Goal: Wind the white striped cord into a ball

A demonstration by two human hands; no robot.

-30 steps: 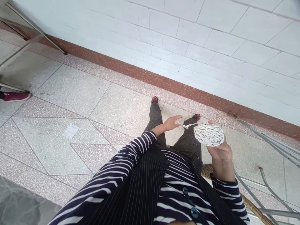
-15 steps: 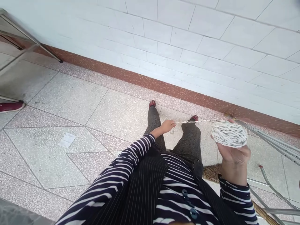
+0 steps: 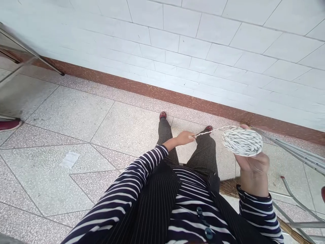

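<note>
My right hand (image 3: pixel 254 162) holds up an oval bundle of white-and-dark braided yarn (image 3: pixel 242 141). Its thumb and palm are below the bundle, a fingertip shows at the top edge, and the other fingers are hidden behind. A pale strand of yarn (image 3: pixel 212 130) runs from the upper left of the bundle across to my left hand (image 3: pixel 185 138). There, the fingers are closed in a pinch on the strand, in front of my legs. Between the hands the strand sags slightly and curves.
A white tiled wall (image 3: pixel 177 44) with a reddish-brown base strip stands ahead. At right are metal tubes (image 3: pixel 291 149) and a straw broom (image 3: pixel 230 187). On the left lie a white paper (image 3: pixel 69 159) and metal legs (image 3: pixel 50 64). A red shoe (image 3: pixel 10 125) shows at the left edge.
My left hand has moved slightly right, and the bundle in my right hand slightly left and up. The strand, nearly straight before, now bends. The view has shifted a little.
</note>
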